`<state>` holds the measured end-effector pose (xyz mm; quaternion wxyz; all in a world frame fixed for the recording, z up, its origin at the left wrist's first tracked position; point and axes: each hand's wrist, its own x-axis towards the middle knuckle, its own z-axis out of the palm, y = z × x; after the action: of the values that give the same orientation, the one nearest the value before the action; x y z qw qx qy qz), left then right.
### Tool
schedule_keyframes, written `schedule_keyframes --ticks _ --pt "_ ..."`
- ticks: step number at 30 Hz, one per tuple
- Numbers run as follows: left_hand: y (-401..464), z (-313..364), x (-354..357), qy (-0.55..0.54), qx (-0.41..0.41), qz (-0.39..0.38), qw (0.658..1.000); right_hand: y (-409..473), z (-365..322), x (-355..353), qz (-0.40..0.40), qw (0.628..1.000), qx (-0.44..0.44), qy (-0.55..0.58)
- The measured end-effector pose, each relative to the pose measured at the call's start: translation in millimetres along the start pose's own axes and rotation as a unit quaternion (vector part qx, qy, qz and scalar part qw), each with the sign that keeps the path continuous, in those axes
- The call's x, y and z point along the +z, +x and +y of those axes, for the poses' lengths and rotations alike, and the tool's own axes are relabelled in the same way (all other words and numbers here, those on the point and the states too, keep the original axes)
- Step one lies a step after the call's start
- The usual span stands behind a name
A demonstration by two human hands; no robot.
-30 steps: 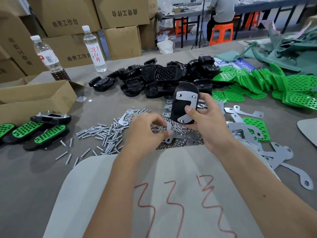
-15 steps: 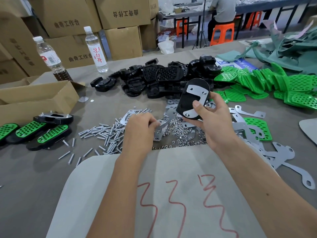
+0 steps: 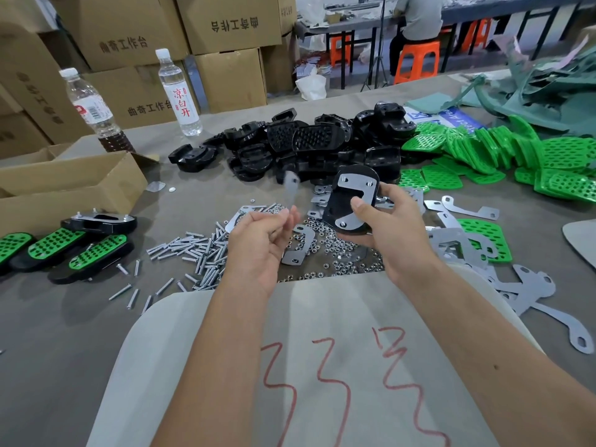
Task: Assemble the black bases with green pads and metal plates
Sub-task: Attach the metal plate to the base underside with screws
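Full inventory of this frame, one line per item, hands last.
Black bases: a pile, black, table centre far side.
Green pads: many, green, far right.
Metal plates: many, grey, scattered right.
Screws: a heap, silver, left of centre.
Nuts: a heap, silver, centre.
Finished units: at least three, black with green tops, left.
Water bottles: two, clear, far left.
Cardboard box: one, brown, left.
Left hand: pinches a blurred small plate.
Right hand: grips a base with plate.
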<state>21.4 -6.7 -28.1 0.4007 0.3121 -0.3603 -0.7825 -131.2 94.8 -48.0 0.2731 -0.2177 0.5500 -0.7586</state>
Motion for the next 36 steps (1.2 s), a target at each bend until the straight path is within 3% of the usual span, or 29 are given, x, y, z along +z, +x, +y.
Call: schedule_keyframes --ticks 3,8,12,23,27,36 --pt "1 0 -1 0.029 -0.002 -0.012 1.0 -1 0 0 -0.004 1.0 -0.001 -0.008" --pt "3 -2 1 -0.029 -0.038 -0.046 0.998 -2 -1 1 -0.022 0.999 -0.002 -0.043" --pt "6 0 0 -0.072 -0.054 -0.004 0.996 -2 -1 2 -0.024 0.999 0.003 -0.049" --pt "-1 0 2 0.013 -0.019 -0.046 0.999 -9 -9 2 -0.092 0.995 -0.031 -0.037" --pt "0 -4 5 0.004 0.009 -0.017 1.0 -10 -10 1 -0.088 0.994 -0.036 -0.049" --pt "-10 -8 9 0.252 0.073 -0.086 0.961 -4 -4 3 -0.068 0.996 -0.03 -0.045"
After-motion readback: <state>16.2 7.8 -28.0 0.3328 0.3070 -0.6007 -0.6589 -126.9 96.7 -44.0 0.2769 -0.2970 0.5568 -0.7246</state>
